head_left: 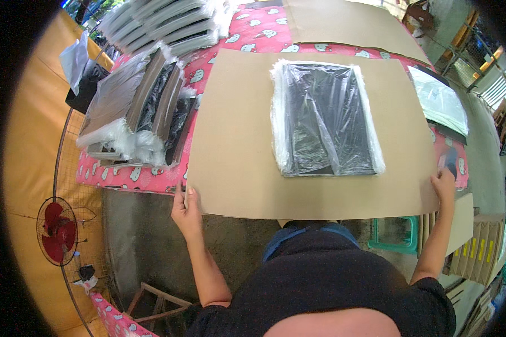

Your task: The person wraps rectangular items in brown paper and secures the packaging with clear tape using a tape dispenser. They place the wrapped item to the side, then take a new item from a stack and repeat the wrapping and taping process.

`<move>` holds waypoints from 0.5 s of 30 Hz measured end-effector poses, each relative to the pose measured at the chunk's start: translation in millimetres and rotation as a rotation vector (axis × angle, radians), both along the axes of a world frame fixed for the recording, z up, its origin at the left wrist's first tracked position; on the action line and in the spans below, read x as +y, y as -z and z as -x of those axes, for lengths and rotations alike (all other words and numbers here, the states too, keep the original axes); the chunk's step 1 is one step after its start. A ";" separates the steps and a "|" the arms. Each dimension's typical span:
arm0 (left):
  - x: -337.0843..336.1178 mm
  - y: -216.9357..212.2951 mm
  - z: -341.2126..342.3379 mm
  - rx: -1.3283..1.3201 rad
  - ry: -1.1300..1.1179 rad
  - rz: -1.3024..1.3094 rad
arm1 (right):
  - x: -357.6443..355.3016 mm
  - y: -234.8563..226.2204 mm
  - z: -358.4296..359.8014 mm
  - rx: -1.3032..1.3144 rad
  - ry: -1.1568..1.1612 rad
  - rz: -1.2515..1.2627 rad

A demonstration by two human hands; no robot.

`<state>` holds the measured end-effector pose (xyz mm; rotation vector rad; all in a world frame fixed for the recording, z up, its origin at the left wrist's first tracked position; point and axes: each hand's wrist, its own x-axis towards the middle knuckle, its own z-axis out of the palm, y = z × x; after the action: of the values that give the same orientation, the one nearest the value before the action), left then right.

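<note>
A large flat cardboard sheet (236, 129) lies in front of me on the pink patterned table, its near edge jutting out toward my body. On it, right of the middle, rests a dark rectangular frame-like panel (326, 118) wrapped in clear plastic, with white padding along its sides. My left hand (186, 206) pinches the sheet's near left corner, thumb on top. At the near right edge, my right hand (444, 182) grips the same sheet. A blurred blue-grey object (451, 161) is just beyond that hand; I cannot tell whether it is held.
Plastic-wrapped panels are stacked at the left (135, 106) and far left (168, 22). Another cardboard sheet (348, 22) lies at the back. A wrapped pack (438, 101) sits at the right. A red fan (59, 233), a green stool (396, 244) and folded cartons (478, 253) stand below.
</note>
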<state>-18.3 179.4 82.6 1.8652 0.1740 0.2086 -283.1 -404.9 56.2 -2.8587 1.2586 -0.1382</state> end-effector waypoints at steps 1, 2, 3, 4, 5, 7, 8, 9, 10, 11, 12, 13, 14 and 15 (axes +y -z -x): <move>-18.0 -14.7 5.9 0.008 0.173 0.095 | -9.2 -5.1 2.6 0.076 -0.066 -0.016; -31.6 -22.1 10.0 0.015 0.342 0.192 | -6.2 -20.2 -3.0 -0.091 -0.105 -0.239; -46.1 -32.9 17.3 0.018 0.499 0.281 | 11.0 -40.2 -20.1 -0.260 -0.156 -0.468; -72.4 -42.3 21.8 -0.010 0.776 0.195 | 41.3 -65.0 -35.9 -0.431 -0.146 -0.718; -100.0 -54.1 27.8 -0.047 1.034 0.082 | 72.8 -89.4 -56.0 -0.605 -0.131 -0.983; -158.8 -44.1 44.2 -0.175 1.393 0.049 | 100.0 -104.7 -75.3 -0.674 -0.232 -1.244; -190.1 -22.6 58.0 -0.172 1.449 -0.210 | 93.3 -86.2 -79.4 -0.563 -0.376 -1.184; -220.2 1.6 70.1 -0.230 1.457 -0.417 | 117.1 -78.6 -101.6 -0.521 -0.572 -1.154; -240.0 24.5 79.4 -0.283 1.446 -0.630 | 142.1 -73.9 -124.2 -0.426 -0.728 -1.069; -251.2 43.3 85.3 -0.275 1.486 -0.685 | 165.1 -66.4 -141.9 -0.322 -0.871 -0.942; -259.6 66.5 92.9 -0.272 1.519 -0.744 | 186.5 -56.0 -158.2 -0.232 -0.984 -0.832; -261.3 127.0 107.9 -0.539 1.242 -0.140 | 210.6 -38.7 -178.4 -0.122 -1.047 -0.810; -257.4 153.1 122.4 -0.454 1.227 0.079 | 217.3 -13.1 -193.2 0.022 -1.014 -0.827; -255.7 154.6 124.2 -0.445 1.367 -0.100 | 222.9 10.3 -203.3 0.167 -0.994 -0.849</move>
<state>-142.6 -76.3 -72.0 1.6053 -1.3893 -0.3277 -79.8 -182.0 45.9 -2.3484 -0.2217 0.5128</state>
